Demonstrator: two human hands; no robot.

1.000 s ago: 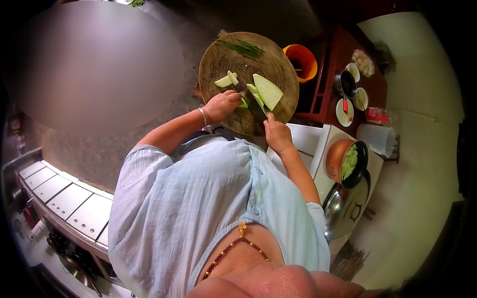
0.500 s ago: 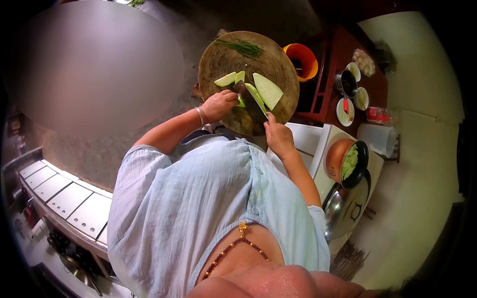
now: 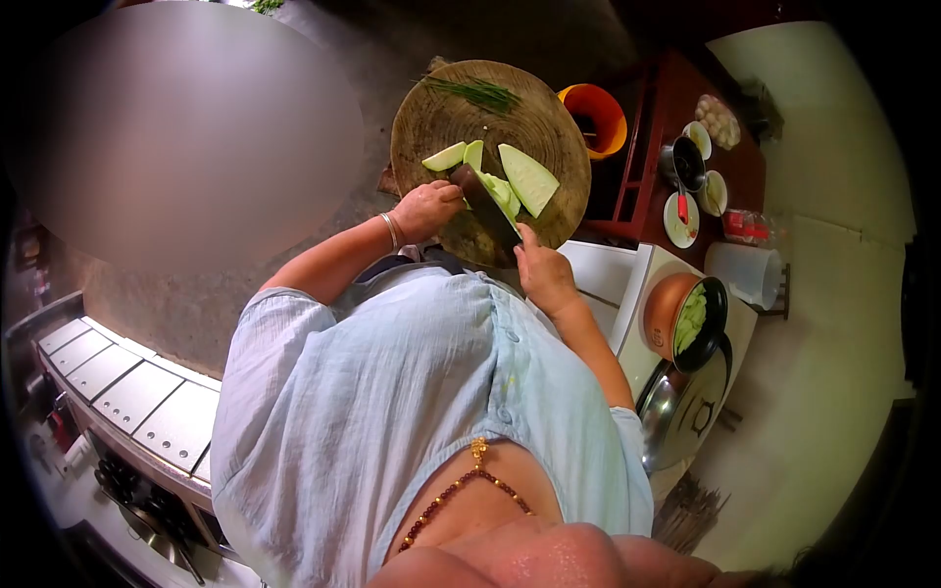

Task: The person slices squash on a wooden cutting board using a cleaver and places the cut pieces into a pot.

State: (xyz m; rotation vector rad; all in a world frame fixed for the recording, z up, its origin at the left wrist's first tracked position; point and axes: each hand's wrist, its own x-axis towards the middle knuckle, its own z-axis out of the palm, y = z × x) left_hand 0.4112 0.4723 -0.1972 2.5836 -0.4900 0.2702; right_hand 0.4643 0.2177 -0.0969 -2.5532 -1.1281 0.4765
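Note:
On a round wooden chopping block (image 3: 549, 118) lie pale green gourd pieces. My right hand (image 3: 546, 271) is closed round the handle of a dark-bladed cleaver (image 3: 487, 201), whose blade slants across the block. My left hand (image 3: 428, 210), with a silver bangle at the wrist, has its fingers bunched beside the blade's far end, on a gourd piece mostly hidden by blade and fingers. Thin cut slices (image 3: 504, 192) lean along the right side of the blade. A large gourd wedge (image 3: 528, 179) rests to their right, and smaller wedges (image 3: 446, 156) lie beyond my left hand.
Green stalks (image 3: 480, 94) lie at the block's far side. Right of it stand an orange bucket (image 3: 596, 120), a red-brown table (image 3: 686, 83) with bowls and a red-handled pan (image 3: 686, 165), and a pot holding green slices (image 3: 671, 312) near a large metal lid (image 3: 686, 412).
The cleaver and my right hand have shifted slightly left. More cut slices now show along the blade's right side. My left hand has moved back a little to the left.

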